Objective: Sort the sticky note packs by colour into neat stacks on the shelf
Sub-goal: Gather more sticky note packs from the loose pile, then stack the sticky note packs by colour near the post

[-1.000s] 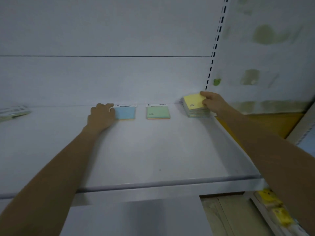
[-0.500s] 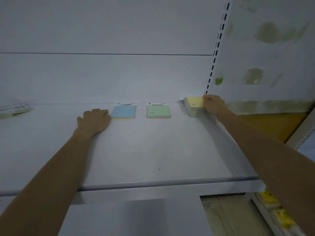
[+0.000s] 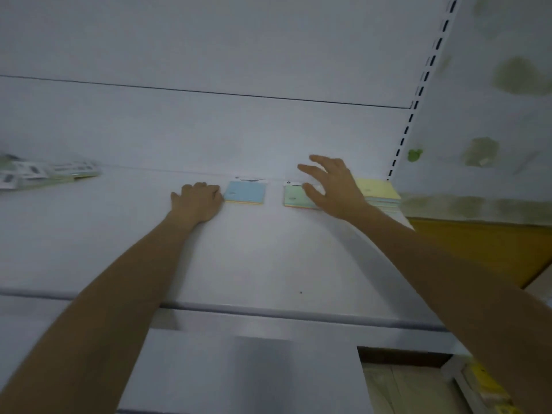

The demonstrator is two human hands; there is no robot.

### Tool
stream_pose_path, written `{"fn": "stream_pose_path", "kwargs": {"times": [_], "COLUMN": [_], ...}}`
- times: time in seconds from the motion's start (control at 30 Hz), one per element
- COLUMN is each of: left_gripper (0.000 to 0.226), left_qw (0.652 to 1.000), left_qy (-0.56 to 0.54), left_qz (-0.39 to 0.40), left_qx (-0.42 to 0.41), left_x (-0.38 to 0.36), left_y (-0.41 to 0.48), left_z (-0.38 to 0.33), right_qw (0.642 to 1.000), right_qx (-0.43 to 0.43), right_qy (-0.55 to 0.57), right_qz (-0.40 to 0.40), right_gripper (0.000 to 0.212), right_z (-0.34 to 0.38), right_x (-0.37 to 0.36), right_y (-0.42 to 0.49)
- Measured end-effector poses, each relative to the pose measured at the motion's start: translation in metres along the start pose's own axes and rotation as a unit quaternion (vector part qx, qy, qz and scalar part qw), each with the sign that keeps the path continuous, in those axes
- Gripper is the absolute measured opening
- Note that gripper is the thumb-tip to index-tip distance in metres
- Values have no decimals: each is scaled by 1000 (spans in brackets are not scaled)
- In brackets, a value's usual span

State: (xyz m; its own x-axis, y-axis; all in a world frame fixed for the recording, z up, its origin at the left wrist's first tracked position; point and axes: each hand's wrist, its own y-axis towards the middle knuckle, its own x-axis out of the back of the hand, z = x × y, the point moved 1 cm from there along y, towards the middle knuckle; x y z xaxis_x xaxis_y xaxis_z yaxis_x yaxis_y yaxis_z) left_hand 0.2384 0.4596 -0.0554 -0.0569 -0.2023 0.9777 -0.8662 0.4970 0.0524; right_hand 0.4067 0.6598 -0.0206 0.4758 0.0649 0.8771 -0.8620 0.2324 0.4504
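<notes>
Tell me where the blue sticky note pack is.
Head view: the blue pack lies at the back of the shelf, between the left hand and the green pack.

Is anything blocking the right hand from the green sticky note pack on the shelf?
Nothing visible does. The right hand, fingers spread, is directly over the green pack, covering its right part. The blue pack lies to its left and the yellow stack to its right, both out of the way.

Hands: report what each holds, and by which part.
Nothing is held. The left hand lies on the shelf beside the blue pack; the right hand hovers over the green pack.
</notes>
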Motion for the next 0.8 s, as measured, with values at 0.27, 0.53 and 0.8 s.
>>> {"fn": "stream_pose_path", "kwargs": {"times": [0.27, 0.53, 0.8], "left_gripper": [47, 45, 42], "left_qw": [997, 985, 985], "left_qy": [-10, -51, -47], "left_qz": [21, -113, -154], "left_qx": [-79, -118, -53], "left_x": [25, 96, 117], "left_y": [-1, -18, -27], "left_z": [42, 202, 343], "right_qw": [998, 995, 986], "right_qx": [44, 74, 135], "right_qy": [14, 5, 29], "right_qz": [40, 61, 97], "right_gripper": [49, 46, 45], "right_z": [120, 253, 364], "right_x": [-39, -86, -134], "right_y": [36, 85, 139]}}
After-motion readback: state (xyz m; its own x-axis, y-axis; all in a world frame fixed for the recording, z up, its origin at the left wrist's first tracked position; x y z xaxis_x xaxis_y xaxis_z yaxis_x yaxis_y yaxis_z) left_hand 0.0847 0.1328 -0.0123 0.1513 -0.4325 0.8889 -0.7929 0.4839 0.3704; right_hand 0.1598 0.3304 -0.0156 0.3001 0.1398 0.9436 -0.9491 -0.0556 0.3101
